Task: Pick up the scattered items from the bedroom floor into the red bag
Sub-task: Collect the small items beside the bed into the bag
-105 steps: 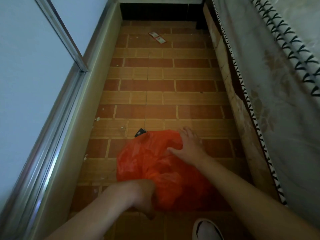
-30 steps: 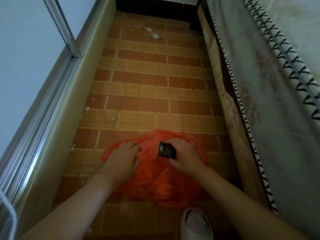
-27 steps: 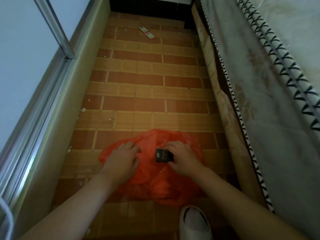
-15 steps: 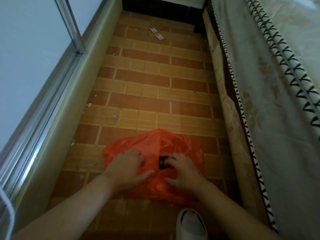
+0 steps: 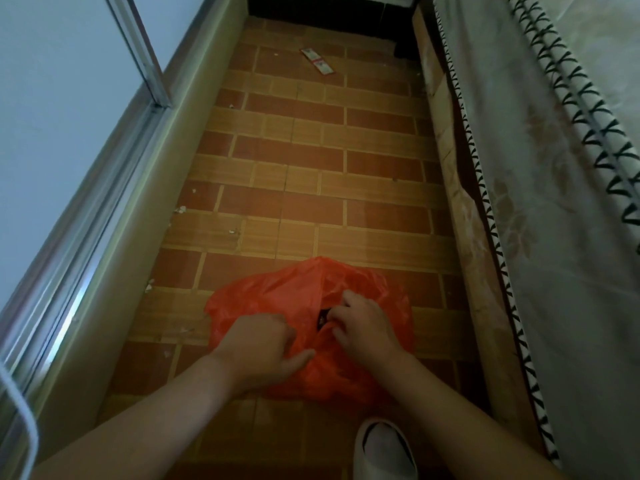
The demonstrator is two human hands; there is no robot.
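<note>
The red bag (image 5: 277, 292) lies crumpled on the brick-pattern floor in front of me. My left hand (image 5: 259, 344) pinches the bag's plastic at its near left side. My right hand (image 5: 363, 323) holds a small black packet (image 5: 323, 318) at the bag's opening; only a sliver of the packet shows between my fingers and the plastic. A red-and-white wrapper (image 5: 317, 61) lies far ahead on the floor, near the dark back wall.
A bed with a grey sheet (image 5: 554, 202) and black-patterned trim runs along the right. A wall with a metal window frame (image 5: 104, 209) borders the left. Small white scraps (image 5: 180, 209) dot the floor near the left skirting. A white slipper (image 5: 384, 452) shows at the bottom.
My right hand carried the black packet from the floor beyond the bag onto the bag and has pushed it down into the opening. My left hand shifted from the bag's near edge to grip its left side.
</note>
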